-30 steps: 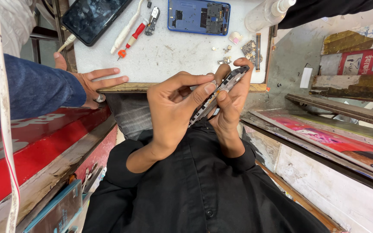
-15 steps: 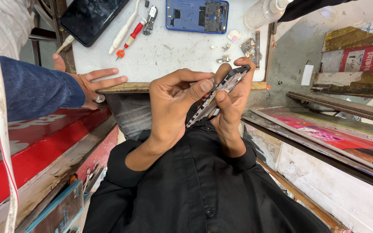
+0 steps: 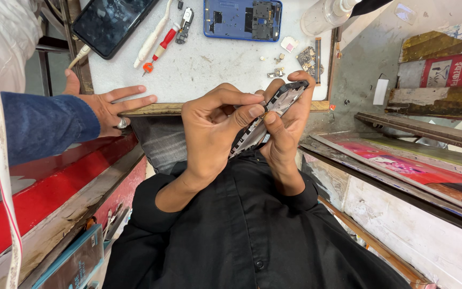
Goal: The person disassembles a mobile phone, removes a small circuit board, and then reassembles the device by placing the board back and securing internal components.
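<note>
While the grip itself looks unchanged from half a second ago, the head view now sits slightly closer and lower, so the blue opened phone at the far edge is cut by the top of the picture, and the other person's hand in a blue sleeve stays spread on the near lip of the worktop. That worktop is a white, scuffed sheet with a worn wooden front edge; on it lie a dark phone screen, a red-handled screwdriver, a white stick-like tool, a small circuit board, loose tiny parts and a clear bottle lying at the back right. To the left runs a red painted ledge; to the right are a grey concrete wall and stacked flat panels with pink print. Held above the lap, in front of the black shirt, is a thin grey phone frame, seen nearly edge-on; its long axis runs diagonally, upper end pointing away to the right toward the worktop, lower end toward the chest. The left hand has its fingers closed on the frame, thumb and forefinger pinching the edge near the middle. The right hand cradles it from behind, fingers curled over the top end, thumb pressed on the face.
</note>
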